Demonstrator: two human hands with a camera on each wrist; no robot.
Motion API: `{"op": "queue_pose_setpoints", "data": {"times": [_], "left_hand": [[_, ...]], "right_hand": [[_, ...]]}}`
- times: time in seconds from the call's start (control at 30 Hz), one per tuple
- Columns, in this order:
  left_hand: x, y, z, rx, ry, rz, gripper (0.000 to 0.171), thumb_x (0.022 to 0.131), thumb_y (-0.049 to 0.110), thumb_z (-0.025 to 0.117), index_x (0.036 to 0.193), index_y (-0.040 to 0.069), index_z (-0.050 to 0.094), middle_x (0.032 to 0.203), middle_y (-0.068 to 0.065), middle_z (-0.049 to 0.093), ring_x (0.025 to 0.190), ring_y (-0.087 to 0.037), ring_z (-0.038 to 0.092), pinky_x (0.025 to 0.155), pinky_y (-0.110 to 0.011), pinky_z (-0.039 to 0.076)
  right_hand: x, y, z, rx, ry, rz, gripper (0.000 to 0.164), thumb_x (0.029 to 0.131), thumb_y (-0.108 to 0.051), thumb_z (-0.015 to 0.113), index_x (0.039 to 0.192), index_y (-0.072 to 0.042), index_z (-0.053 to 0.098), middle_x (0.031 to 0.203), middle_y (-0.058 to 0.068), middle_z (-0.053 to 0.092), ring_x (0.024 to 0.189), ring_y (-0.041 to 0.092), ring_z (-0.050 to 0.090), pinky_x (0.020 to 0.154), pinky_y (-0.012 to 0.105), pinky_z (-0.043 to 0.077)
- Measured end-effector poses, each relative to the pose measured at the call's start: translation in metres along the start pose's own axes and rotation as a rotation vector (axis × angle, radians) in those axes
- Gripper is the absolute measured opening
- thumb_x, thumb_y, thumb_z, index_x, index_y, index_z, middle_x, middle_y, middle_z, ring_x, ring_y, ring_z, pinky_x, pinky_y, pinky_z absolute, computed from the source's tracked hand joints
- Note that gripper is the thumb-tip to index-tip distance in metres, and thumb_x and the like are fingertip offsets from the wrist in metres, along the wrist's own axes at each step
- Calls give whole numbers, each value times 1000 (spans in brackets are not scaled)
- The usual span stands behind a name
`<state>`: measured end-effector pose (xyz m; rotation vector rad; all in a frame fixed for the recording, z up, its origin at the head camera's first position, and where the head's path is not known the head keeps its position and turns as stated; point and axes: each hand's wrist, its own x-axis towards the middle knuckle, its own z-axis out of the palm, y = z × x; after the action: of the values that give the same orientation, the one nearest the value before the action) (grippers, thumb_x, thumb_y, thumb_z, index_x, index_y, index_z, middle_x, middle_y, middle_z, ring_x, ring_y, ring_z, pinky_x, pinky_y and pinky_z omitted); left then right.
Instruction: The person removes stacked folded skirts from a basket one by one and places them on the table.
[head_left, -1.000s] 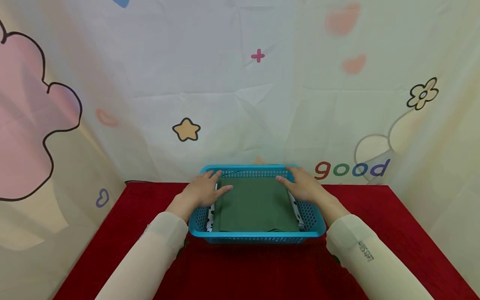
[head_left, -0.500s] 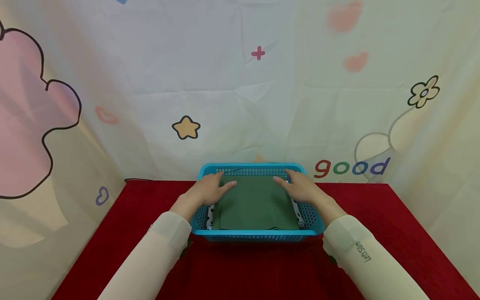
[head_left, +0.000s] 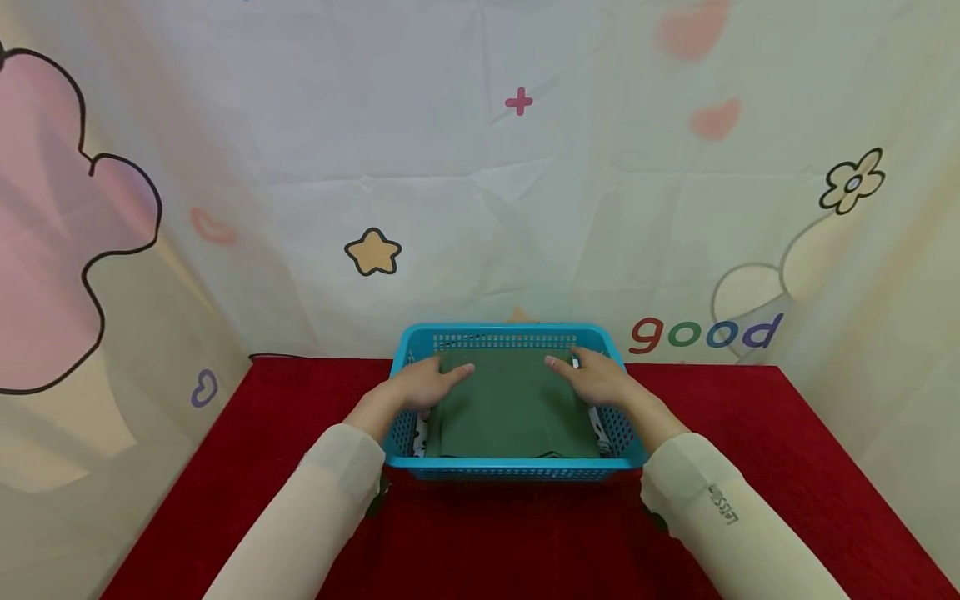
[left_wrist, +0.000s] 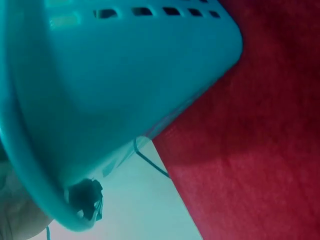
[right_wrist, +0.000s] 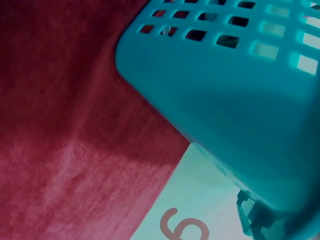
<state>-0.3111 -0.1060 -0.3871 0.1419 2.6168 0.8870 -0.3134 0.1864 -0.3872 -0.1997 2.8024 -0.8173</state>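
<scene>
A blue perforated plastic basket (head_left: 517,467) stands on the red table cover, holding a folded green cloth (head_left: 513,404). White fabric with black spots (head_left: 599,429) shows along the cloth's sides. My left hand (head_left: 423,383) reaches over the basket's left side, thumb straight out over the cloth's left edge, other fingers pointing down inside and mostly hidden. On the opposite side my right hand (head_left: 600,377) mirrors it, thumb over the cloth's right edge. Each wrist view mainly shows the basket's outer wall, (left_wrist: 125,85) on the left; part of the left hand appears beyond the rim there.
The red-covered table (head_left: 517,542) extends around the basket. Close behind it hangs a pale printed curtain (head_left: 480,208) with a star, hearts and the word "good". A thin dark cord (head_left: 277,357) lies along the table's back left edge.
Both hands have lowered farther into the basket beside the green cloth; the left has come slightly inward, its fingers dropping from the back left rim. The head view has tilted slightly down.
</scene>
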Motion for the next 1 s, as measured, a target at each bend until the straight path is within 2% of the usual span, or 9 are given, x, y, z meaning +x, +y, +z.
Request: {"op": "queue_pose_setpoints", "data": {"times": [0.07, 0.17, 0.23, 0.37, 0.5, 0.57, 0.8, 0.87, 1.0], "left_hand": [[1, 0, 1, -41, -11, -32, 89, 105, 61, 45, 162, -4, 22, 161, -24, 39, 102, -31, 70, 83, -41, 64], [3, 0, 4, -107, -14, -71, 90, 104, 58, 49, 161, -6, 20, 162, -25, 37, 120, -34, 64, 81, -42, 65], [3, 0, 6, -153, -9, -91, 91, 104, 56, 51, 161, -7, 20, 160, -26, 38, 128, -37, 59, 84, -44, 65], [6, -4, 12, -268, -14, -125, 90, 103, 53, 56, 160, -6, 21, 158, -27, 40, 130, -42, 59, 91, -48, 62], [8, -7, 17, -368, -27, -144, 89, 101, 51, 60, 160, -5, 23, 158, -27, 40, 130, -46, 59, 97, -52, 59], [8, -9, 18, -411, -25, -147, 91, 101, 50, 62, 160, -6, 22, 159, -26, 39, 133, -47, 57, 100, -54, 58], [6, -12, 24, -617, -117, -127, 85, 100, 32, 67, 158, -5, 17, 151, -26, 43, 133, -42, 54, 104, -57, 53], [6, -13, 24, -635, -126, -123, 86, 99, 27, 68, 159, -4, 15, 151, -25, 42, 133, -42, 52, 105, -58, 51], [7, -14, 24, -671, -128, -105, 87, 99, 20, 67, 161, -1, 9, 155, -25, 35, 137, -44, 46, 110, -62, 46]], "right_hand": [[0, 2, 1, 47, -16, 26, 82, 108, -53, 42, 159, 9, 25, 161, 34, 35, 140, 50, 47, 110, 63, 48], [0, 3, 4, 162, -43, 79, 86, 108, -54, 43, 161, 9, 18, 162, 34, 31, 135, 49, 53, 102, 59, 55], [0, 3, 6, 254, -62, 117, 88, 108, -54, 44, 161, 9, 13, 164, 35, 26, 137, 51, 51, 99, 60, 56], [1, 1, 12, 390, -87, 195, 91, 108, -51, 47, 161, 10, 6, 167, 34, 17, 148, 55, 33, 103, 68, 48], [0, 1, 14, 490, -121, 240, 94, 107, -49, 50, 161, 10, 2, 169, 33, 11, 153, 54, 23, 113, 70, 38], [1, 1, 15, 537, -138, 236, 93, 106, -47, 53, 162, 8, 3, 169, 31, 11, 154, 53, 21, 117, 69, 34], [-4, 2, 22, 631, -184, 201, 96, 98, -29, 68, 165, -3, 4, 167, 27, 19, 149, 50, 26, 118, 69, 33], [-6, 3, 23, 653, -179, 207, 99, 96, -25, 70, 166, -5, 2, 166, 26, 19, 147, 50, 27, 116, 70, 35], [-5, 5, 25, 721, -192, 196, 96, 96, -16, 70, 166, -10, 5, 159, 25, 31, 139, 46, 40, 105, 63, 49]]}}
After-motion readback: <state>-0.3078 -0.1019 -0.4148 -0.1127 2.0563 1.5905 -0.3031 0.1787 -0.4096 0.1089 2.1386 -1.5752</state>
